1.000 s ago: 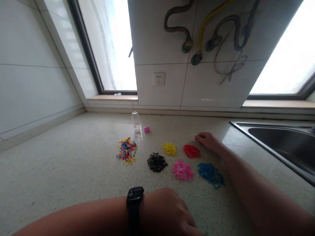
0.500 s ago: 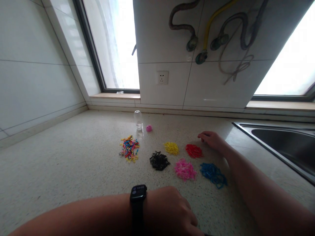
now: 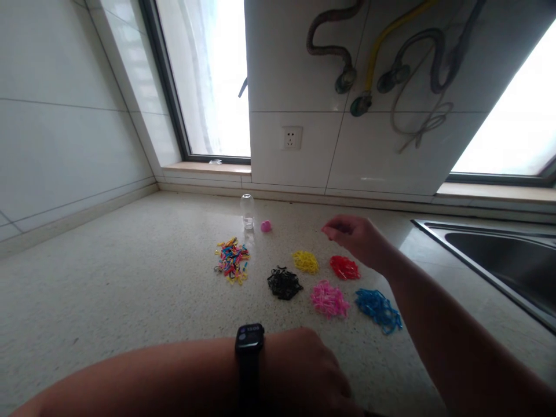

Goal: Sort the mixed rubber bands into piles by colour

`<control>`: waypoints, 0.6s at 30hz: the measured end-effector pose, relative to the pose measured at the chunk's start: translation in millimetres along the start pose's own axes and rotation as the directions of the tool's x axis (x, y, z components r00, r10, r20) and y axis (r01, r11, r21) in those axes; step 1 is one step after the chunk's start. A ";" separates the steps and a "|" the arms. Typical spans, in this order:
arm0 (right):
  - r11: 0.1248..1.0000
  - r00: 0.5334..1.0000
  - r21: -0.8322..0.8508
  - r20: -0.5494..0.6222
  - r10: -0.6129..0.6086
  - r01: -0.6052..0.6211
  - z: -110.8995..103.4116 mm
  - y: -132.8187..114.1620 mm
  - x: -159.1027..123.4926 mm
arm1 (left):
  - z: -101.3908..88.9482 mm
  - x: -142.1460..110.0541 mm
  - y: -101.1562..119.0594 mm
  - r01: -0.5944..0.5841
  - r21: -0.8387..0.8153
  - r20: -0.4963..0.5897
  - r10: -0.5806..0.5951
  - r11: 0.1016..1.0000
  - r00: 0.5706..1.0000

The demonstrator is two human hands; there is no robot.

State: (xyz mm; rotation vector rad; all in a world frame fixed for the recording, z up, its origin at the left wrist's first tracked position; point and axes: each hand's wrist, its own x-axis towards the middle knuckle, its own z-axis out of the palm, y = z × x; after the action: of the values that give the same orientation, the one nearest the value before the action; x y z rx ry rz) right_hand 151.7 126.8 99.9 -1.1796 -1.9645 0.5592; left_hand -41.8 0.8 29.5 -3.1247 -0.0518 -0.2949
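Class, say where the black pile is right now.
In the head view, the black pile lies on the counter just below the picture's middle, with the multicoloured pile to its left and the pink pile to its right.

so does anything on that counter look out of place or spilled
The loose pile of small multicoloured bands stands out: its colours are mixed, unlike the black pile of thin bands to its right. The small clear bottle beyond may be standing neck-down, though it is too small to be sure. Nothing looks plainly damaged.
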 end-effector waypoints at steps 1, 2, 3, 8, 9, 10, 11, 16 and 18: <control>0.999 0.996 -0.029 0.075 -0.042 0.044 11.4 -15.9 0.5 | -0.6 -0.4 0.7 0.006 0.006 -0.003 -0.006 1.000 1.000; 0.994 0.986 -0.057 0.145 -0.084 0.093 24.0 -29.8 1.1 | -1.1 -0.8 1.5 0.008 0.018 -0.004 -0.008 1.000 1.000; 0.985 0.970 -0.090 0.207 -0.126 0.147 37.4 -41.5 1.8 | -1.6 -1.3 2.2 0.005 0.033 -0.006 -0.004 0.999 1.000; 0.900 0.878 -0.279 0.438 -0.192 0.336 97.7 -69.9 7.8 | -2.5 -3.7 3.5 -0.025 0.054 -0.029 0.026 0.998 0.999; 0.876 0.867 -0.327 0.466 -0.178 0.355 106.4 -71.5 9.2 | -2.3 -3.9 3.2 -0.029 0.046 -0.031 0.031 0.999 0.999; 0.852 0.857 -0.369 0.489 -0.162 0.372 113.9 -72.5 10.5 | -2.1 -4.0 2.8 -0.032 0.040 -0.035 0.034 0.999 0.999; 0.831 0.850 -0.405 0.506 -0.144 0.381 120.2 -73.2 11.7 | -1.6 -3.9 2.3 -0.036 0.034 -0.040 0.038 0.999 0.998; 0.773 0.849 -0.521 0.527 -0.043 0.362 140.6 -73.0 14.7 | 4.0 -2.9 0.5 -0.047 0.018 -0.044 0.048 0.999 0.998; 0.772 0.847 -0.527 0.531 -0.027 0.355 145.6 -70.6 14.9 | 7.7 -2.8 0.2 -0.042 0.013 -0.038 0.043 0.999 0.998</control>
State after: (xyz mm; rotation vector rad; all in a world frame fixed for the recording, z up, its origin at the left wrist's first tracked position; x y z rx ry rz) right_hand -6.0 108.5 65.1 -1.2501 -2.8296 0.0920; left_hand -43.1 0.5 21.4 -3.1021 0.0129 -0.3521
